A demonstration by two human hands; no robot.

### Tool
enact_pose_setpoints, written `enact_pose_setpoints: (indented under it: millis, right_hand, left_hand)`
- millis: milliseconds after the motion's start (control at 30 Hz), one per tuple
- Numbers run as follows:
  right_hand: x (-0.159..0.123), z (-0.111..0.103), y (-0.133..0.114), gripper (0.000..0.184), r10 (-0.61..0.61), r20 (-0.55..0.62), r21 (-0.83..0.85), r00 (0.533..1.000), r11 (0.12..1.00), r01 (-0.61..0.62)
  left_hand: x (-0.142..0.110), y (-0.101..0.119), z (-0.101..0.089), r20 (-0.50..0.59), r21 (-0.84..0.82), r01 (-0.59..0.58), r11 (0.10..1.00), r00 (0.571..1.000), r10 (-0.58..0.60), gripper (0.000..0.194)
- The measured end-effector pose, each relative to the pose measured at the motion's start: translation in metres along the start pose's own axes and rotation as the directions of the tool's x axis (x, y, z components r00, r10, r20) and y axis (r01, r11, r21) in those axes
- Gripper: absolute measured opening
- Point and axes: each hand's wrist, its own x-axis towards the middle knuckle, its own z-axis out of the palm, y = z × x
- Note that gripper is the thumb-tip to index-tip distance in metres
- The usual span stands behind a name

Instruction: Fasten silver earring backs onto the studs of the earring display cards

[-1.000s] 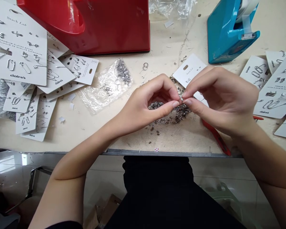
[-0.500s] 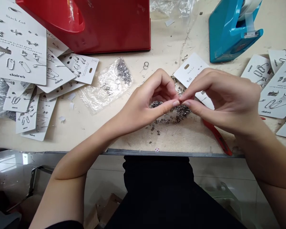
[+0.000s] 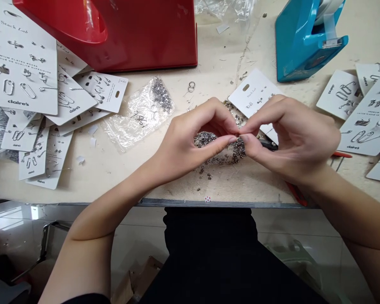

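My left hand (image 3: 194,141) and my right hand (image 3: 293,135) meet over the table, thumbs and forefingers pinched together tip to tip. Whatever lies between the fingertips is too small to make out. Beneath them spreads a pile of small metal earring parts (image 3: 220,158), partly hidden by my fingers. A white earring card (image 3: 251,95) with several studs lies just behind my right hand, which covers its lower end. Under my right wrist, red-handled pliers (image 3: 296,194) show only in part.
A clear plastic bag (image 3: 134,120) of metal pieces lies left of my hands. Behind stand a red dispenser-like block (image 3: 152,38) and a blue tape dispenser (image 3: 296,50). Filled earring cards (image 3: 25,76) overlap at the left, with more cards (image 3: 364,122) at the right. The table edge (image 3: 177,203) runs close to me.
Both hands keep their fingertips together; my right hand has shifted slightly left and its thumb is more bent. More of the pliers behind it shows. The view has moved slightly.
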Motion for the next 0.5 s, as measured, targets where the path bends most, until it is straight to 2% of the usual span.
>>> enact_pose_setpoints:
  millis: [133,267,500]
  right_hand:
    - [-0.0012,0.0009,-0.0024,0.021,-0.039,-0.014,-0.008,0.999,0.999,0.039]
    - [-0.0033,-0.0001,-0.0059,0.021,0.020,0.022,-0.007,1.000,1.000,-0.020]
    - [-0.0067,0.0004,-0.0087,0.019,0.127,0.082,-0.014,0.988,0.992,-0.127]
  left_hand:
    - [-0.0015,-0.0041,0.0021,-0.036,0.016,-0.088,0.996,0.995,0.088,0.011]
    - [-0.0034,-0.0054,0.0045,-0.078,0.000,-0.150,0.989,0.986,0.150,0.013]
    - [-0.0065,-0.0038,0.0079,-0.092,-0.006,-0.129,0.992,0.988,0.128,0.013]
